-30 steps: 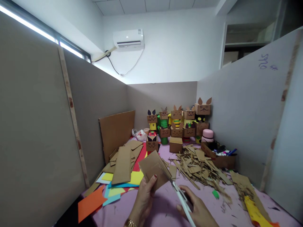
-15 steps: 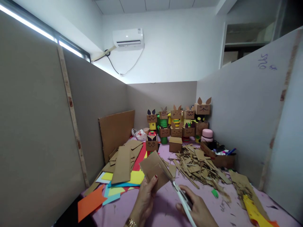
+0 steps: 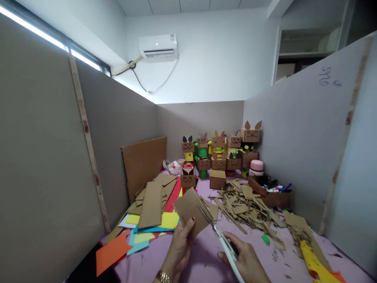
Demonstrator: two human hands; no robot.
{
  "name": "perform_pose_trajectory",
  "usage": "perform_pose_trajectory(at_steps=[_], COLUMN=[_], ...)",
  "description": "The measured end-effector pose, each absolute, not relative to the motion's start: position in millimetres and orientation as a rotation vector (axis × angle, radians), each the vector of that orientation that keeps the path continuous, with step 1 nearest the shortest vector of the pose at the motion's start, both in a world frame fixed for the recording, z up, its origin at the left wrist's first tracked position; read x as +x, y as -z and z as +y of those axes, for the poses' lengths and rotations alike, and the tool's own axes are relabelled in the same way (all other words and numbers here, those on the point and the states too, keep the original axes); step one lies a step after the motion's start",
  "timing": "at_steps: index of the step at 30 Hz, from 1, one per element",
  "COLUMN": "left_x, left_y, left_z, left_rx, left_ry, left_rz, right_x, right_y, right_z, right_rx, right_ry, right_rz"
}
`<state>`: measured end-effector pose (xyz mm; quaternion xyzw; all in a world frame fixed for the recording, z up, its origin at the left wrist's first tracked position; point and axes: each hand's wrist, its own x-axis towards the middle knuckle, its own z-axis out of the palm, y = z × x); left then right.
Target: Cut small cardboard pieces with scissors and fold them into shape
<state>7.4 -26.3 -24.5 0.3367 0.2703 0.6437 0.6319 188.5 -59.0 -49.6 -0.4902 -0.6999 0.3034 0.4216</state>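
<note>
My left hand (image 3: 180, 249) pinches a brown cardboard piece (image 3: 190, 210) by its lower edge, holding it up over the pink table (image 3: 206, 255). My right hand (image 3: 246, 259) grips white-handled scissors (image 3: 224, 243). Their blades reach up into the right side of the cardboard piece. A gold bracelet sits on my left wrist.
Cardboard strips and coloured paper sheets (image 3: 147, 220) lie at the left, an orange sheet (image 3: 110, 253) near the table edge. A heap of cardboard scraps (image 3: 244, 206) spreads at the right. Cardboard box figures (image 3: 219, 151) stand at the back, beside a box of pens (image 3: 272, 190). Grey partition walls enclose the table.
The view has drifted slightly. The scissor blades have edged a little further along the cardboard piece. Both hands stay in about the same place.
</note>
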Motion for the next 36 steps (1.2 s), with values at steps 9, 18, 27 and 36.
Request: perform_pose_trajectory(at_steps=[9,18,27,36], left_x=[12.4,12.7,12.5,8.5], left_y=[22.4,25.8,30.9,30.1], left_z=[-30.4,-30.0,-27.6,-24.9], left_rx=[0.827,0.783,0.745,0.767], left_ry=[-1.42,-1.421,-1.424,-1.422], left_rz=[0.638,0.656,0.653,0.68], right_x=[187.2,184.1,182.8,185.4], right_y=[48.6,46.4,52.7,62.0], right_z=[-56.9,-62.4,-59.8,-52.9], right_rx=[-1.193,-1.235,-1.211,-0.994], right_ry=[-0.8,-0.704,-0.727,-1.08], right_rz=[-1.734,-1.743,-1.742,-1.64])
